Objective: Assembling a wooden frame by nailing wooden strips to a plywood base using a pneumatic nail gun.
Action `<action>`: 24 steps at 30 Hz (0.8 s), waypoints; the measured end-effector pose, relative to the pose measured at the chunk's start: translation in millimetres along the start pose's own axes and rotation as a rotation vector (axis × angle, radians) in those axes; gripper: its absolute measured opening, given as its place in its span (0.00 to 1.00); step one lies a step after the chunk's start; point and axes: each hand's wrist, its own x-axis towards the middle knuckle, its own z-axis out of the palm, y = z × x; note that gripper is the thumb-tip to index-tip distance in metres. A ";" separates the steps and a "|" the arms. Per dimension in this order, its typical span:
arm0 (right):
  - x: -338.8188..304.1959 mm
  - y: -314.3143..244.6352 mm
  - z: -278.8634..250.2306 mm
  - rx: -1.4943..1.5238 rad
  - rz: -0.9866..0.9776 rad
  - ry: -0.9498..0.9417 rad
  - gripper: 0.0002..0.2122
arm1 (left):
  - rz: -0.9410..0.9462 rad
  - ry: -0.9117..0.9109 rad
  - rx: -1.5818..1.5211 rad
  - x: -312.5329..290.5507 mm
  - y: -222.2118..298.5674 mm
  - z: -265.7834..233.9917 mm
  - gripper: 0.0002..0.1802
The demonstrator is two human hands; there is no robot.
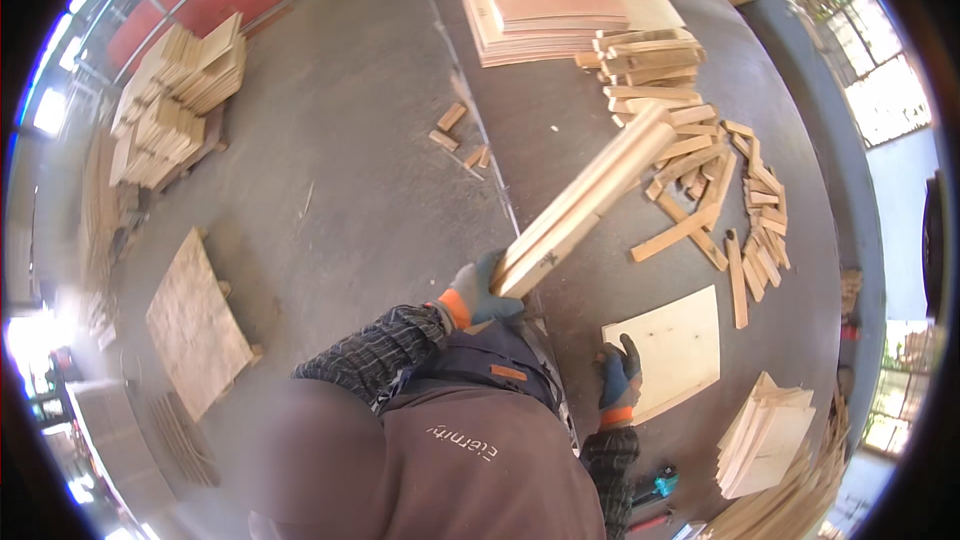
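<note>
My left hand [478,292], in a grey glove with an orange cuff, is closed round one end of a bundle of long wooden slats [590,202]. The bundle slants up and away to the right, above the edge of the work surface. At the near left edge of a pale plywood panel [678,355], my right hand [620,376] rests with thumb and fingers apart. That hand wears a matching glove, and its fingertips touch or hover over the panel's edge; I cannot tell which. The panel lies flat on the dark tabletop [570,350].
Loose wooden blocks [700,180] spread across the far right of the table, behind them stacked plywood sheets [545,5]. Thin boards [765,435] stand near right, beside a teal tool [665,482]. Floor left: stacked boards [180,105], a leaning panel [198,325]. Offcuts [452,118] lie beyond the table edge.
</note>
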 end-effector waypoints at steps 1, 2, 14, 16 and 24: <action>3.0 2.0 -1.0 -0.031 0.017 0.003 0.22 | -0.048 0.066 0.008 -13.0 -6.4 -5.7 0.59; 5.5 4.1 -1.8 -0.062 0.031 0.008 0.21 | -0.095 0.130 0.018 -26.6 -12.5 -10.9 0.59; 10.3 3.9 13.8 0.000 -0.006 -0.077 0.17 | -0.115 0.423 -0.177 -99.6 -34.7 -33.5 0.53; 13.9 2.7 11.0 0.025 -0.012 -0.078 0.17 | -0.050 0.421 -0.226 -89.5 -34.6 -35.3 0.52; 39.8 -9.3 -4.2 0.049 0.006 0.076 0.17 | -0.035 0.359 -0.323 -16.0 -1.0 -75.4 0.52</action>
